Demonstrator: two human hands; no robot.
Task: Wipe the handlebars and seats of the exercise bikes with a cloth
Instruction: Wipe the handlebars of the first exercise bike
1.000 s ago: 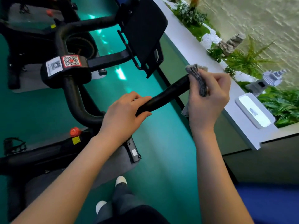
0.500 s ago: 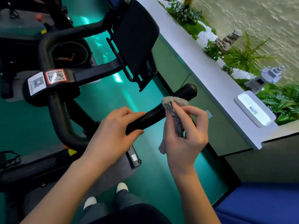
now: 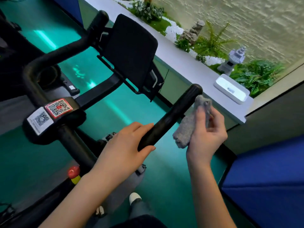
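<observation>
Left hand [image 3: 125, 150] around the handlebar [image 3: 174, 116], right hand [image 3: 207, 135] around a grey cloth [image 3: 187, 127] beside it

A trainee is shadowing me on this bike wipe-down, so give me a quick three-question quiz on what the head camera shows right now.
1. True or false: the left hand grips the near handlebar.
2. Which holds the cloth? A) left hand B) right hand C) neither hand
3. Fill in: the cloth's colour is ___.
Key: 1 true; 2 B; 3 grey.
</observation>
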